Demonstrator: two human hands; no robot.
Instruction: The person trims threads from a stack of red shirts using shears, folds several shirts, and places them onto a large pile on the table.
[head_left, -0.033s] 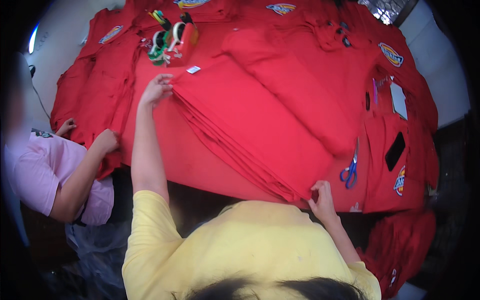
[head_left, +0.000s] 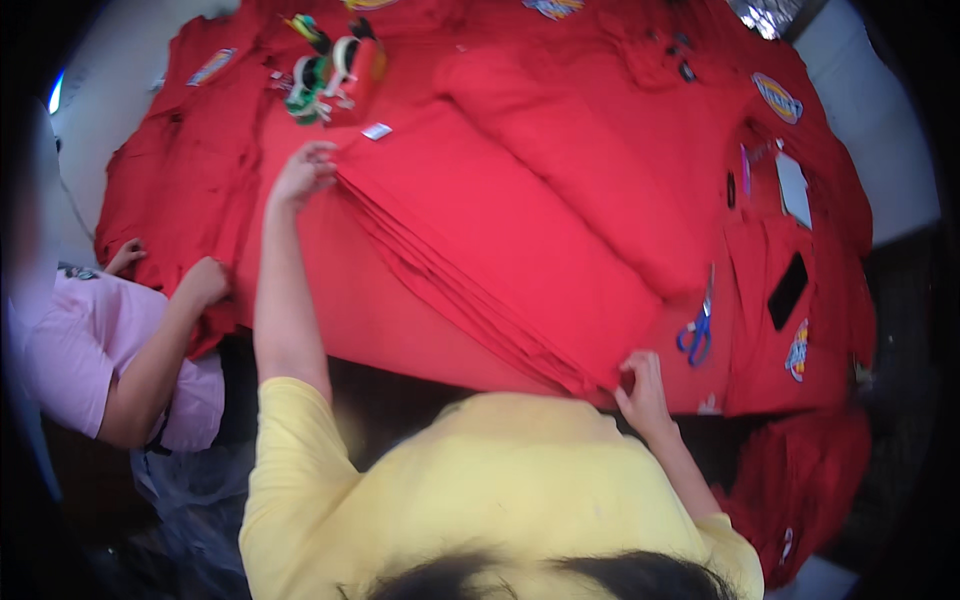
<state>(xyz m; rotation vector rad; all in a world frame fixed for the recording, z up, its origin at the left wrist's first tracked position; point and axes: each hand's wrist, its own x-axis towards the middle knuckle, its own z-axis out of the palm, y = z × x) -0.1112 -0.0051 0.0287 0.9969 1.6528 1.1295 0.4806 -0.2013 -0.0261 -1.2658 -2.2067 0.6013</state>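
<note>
A layered stack of red fabric [head_left: 500,220] lies slantwise across the red-covered table, its several edges fanned along the near side. My left hand [head_left: 305,172] pinches its far left corner, close to a small white tag [head_left: 377,131]. At the near right corner, by the table's edge, the fingers of my right hand [head_left: 642,390] are closed on the same stack. Behind it, a thicker fold of red cloth [head_left: 590,170] rests along its far side. Blue-handled scissors [head_left: 697,330] lie just beyond my right hand.
A tape dispenser [head_left: 350,75] with rolls and pens stands at the far left. On the right are a black phone [head_left: 788,291], a white card [head_left: 794,190] and red garments [head_left: 765,360]. At left, a co-worker in a pink shirt [head_left: 85,350] handles red cloth [head_left: 180,210].
The view has shifted slightly, so the table appears a little higher and further left. Both my hands keep their grip on the fabric stack's corners.
</note>
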